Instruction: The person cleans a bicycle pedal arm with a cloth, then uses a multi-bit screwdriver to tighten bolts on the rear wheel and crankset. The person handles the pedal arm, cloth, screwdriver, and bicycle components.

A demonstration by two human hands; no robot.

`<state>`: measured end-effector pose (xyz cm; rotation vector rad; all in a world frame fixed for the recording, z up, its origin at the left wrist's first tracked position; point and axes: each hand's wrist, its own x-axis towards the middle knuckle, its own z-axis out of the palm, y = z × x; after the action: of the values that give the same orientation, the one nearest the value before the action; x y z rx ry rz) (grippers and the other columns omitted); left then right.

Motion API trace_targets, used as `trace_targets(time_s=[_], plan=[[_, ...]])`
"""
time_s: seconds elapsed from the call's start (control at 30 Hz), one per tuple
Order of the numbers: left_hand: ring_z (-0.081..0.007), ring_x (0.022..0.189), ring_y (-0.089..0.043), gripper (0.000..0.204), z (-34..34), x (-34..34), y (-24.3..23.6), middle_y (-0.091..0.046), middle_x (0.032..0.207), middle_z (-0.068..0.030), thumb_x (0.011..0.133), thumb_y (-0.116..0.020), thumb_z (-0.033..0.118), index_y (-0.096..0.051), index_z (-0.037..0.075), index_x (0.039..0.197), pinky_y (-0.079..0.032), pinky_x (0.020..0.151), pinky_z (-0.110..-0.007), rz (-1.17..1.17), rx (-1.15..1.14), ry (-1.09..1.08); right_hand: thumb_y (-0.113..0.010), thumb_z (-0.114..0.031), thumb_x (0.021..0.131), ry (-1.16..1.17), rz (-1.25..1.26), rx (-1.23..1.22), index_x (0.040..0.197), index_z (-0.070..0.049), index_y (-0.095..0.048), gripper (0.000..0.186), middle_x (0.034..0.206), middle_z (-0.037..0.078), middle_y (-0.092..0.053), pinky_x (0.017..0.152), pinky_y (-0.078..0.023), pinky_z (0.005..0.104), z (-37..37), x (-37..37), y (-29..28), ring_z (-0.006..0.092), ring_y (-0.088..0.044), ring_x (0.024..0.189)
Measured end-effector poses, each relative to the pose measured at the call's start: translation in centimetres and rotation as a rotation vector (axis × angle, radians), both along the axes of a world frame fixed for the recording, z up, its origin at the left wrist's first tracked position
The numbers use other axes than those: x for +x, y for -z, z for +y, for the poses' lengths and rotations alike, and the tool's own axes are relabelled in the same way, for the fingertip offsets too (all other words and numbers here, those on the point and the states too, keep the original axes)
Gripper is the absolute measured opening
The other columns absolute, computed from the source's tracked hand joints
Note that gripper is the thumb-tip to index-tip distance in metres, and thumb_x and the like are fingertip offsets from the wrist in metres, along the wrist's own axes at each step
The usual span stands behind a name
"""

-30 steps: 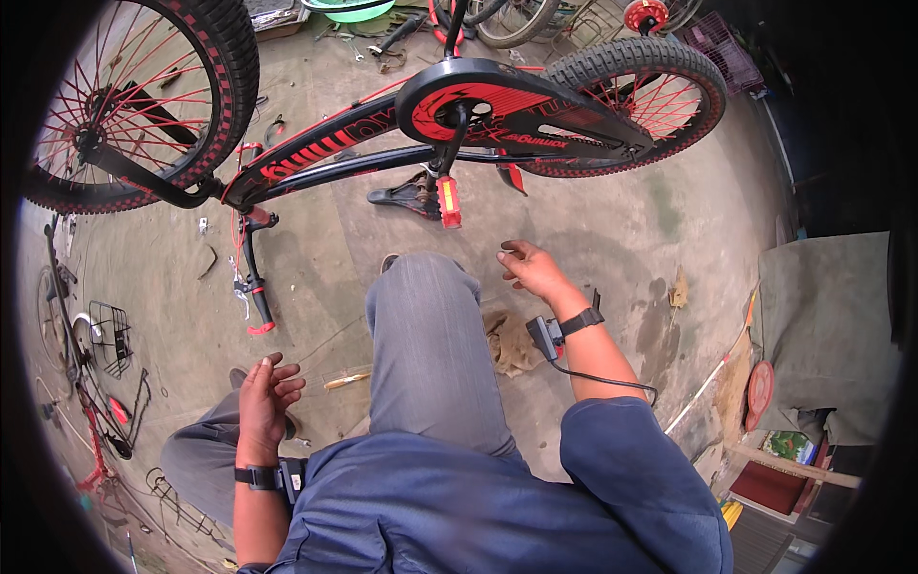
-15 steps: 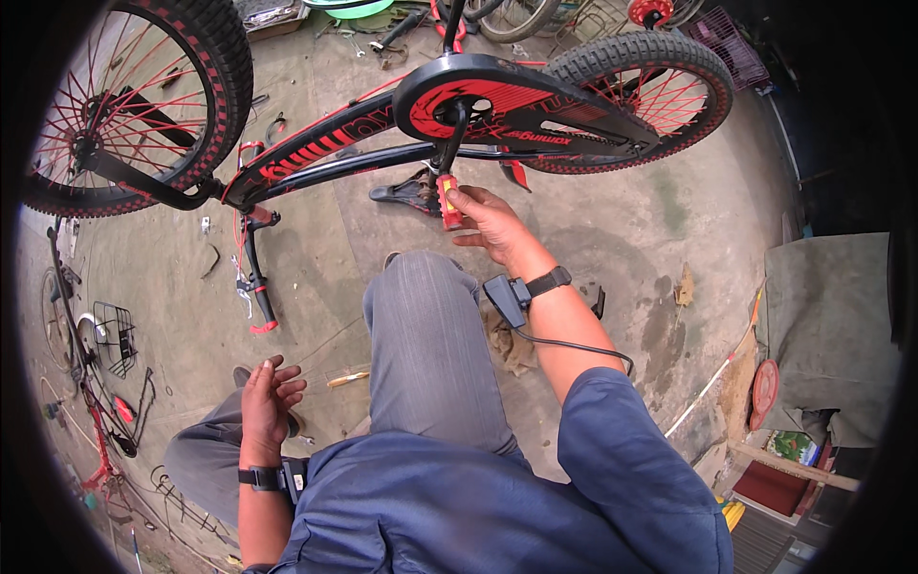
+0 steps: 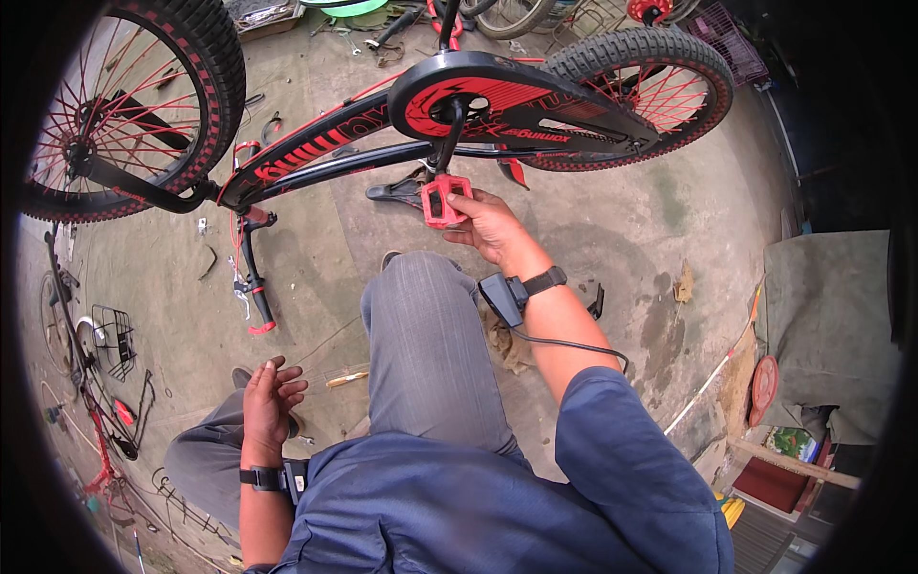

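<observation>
A black and red bicycle [image 3: 354,134] stands upside down in front of me, its wheels in the air and its handlebar [image 3: 254,287] and saddle [image 3: 394,191] low at the floor. My right hand [image 3: 490,226] is closed on the red pedal [image 3: 446,202], thumb on its face and fingers along its edge. The pedal sits at the end of the black crank [image 3: 450,139], beside the red and black chain guard [image 3: 478,99]. My left hand [image 3: 272,390] hangs in the air over my left leg, fingers loosely apart and nothing in it.
On the floor ahead of my knees lies a tool with a yellowish handle [image 3: 346,380]. Bike parts and a black wire basket [image 3: 114,341] are at the left. At the right stand a grey cover [image 3: 827,325] and a round red lid [image 3: 764,390]. A green basin [image 3: 346,6] is at the back.
The pedal has turned from edge-on to showing its flat face, with my right hand still on it. My left hand has stayed nearly in place.
</observation>
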<state>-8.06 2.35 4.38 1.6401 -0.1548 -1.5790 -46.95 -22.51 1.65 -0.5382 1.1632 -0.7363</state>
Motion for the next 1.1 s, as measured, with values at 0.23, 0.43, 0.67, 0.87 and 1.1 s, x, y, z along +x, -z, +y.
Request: trace_targets(time_s=[0.23, 0.43, 0.67, 0.87, 1.1], plan=[[-0.0213, 0.079, -0.073, 0.037, -0.06, 0.01, 0.01, -0.072, 0.101, -0.0136, 0.106, -0.056, 0.033, -0.055, 0.003, 0.128, -0.057, 0.064, -0.029, -0.006, 0.006, 0.013, -0.067, -0.025, 0.099, -0.026, 0.018, -0.042, 0.128, -0.008, -0.06, 0.035, 0.107, 0.009, -0.073, 0.074, -0.062, 0.032, -0.32, 0.15, 0.36, 0.0188, -0.074, 0.091], [-0.0212, 0.079, -0.073, 0.037, -0.02, 0.03, 0.19, -0.072, 0.101, -0.0133, 0.106, -0.056, 0.032, -0.055, 0.003, 0.129, -0.057, 0.064, -0.029, -0.009, 0.007, 0.01, -0.068, -0.025, 0.098, -0.014, 0.015, -0.038, 0.127, -0.008, -0.061, 0.034, 0.104, 0.008, -0.074, 0.072, -0.061, 0.0309, -0.33, -0.01, 0.72, 0.0182, -0.073, 0.089], [-0.0209, 0.079, -0.073, 0.036, -0.09, 0.01, 0.25, -0.073, 0.101, -0.0127, 0.106, -0.055, 0.031, -0.055, 0.003, 0.129, -0.057, 0.064, -0.029, -0.007, 0.016, 0.019, -0.067, -0.025, 0.099, -0.017, 0.01, -0.05, 0.128, -0.008, -0.061, 0.034, 0.105, 0.008, -0.073, 0.072, -0.061, 0.0307, -0.37, -0.04, 0.98, 0.0179, -0.073, 0.088], [-0.0205, 0.079, -0.073, 0.036, -0.12, 0.12, 0.21, -0.072, 0.1, -0.0125, 0.106, -0.055, 0.03, -0.055, 0.003, 0.129, -0.057, 0.064, -0.029, -0.004, 0.017, 0.024, -0.066, -0.026, 0.1, -0.015, -0.01, -0.04, 0.129, -0.008, -0.061, 0.034, 0.107, 0.008, -0.073, 0.073, -0.061, 0.0312, -0.23, -0.14, 0.92, 0.0187, -0.073, 0.09], [-0.02, 0.079, -0.073, 0.036, -0.11, 0.17, 0.35, -0.072, 0.1, -0.0121, 0.106, -0.056, 0.03, -0.055, 0.003, 0.13, -0.057, 0.064, -0.029, -0.007, 0.011, 0.025, -0.066, -0.025, 0.1, 0.036, -0.143, -0.015, 0.131, -0.007, -0.061, 0.037, 0.11, 0.009, -0.073, 0.074, -0.061, 0.0318, 0.09, -0.16, 1.02, 0.0229, -0.074, 0.095]])
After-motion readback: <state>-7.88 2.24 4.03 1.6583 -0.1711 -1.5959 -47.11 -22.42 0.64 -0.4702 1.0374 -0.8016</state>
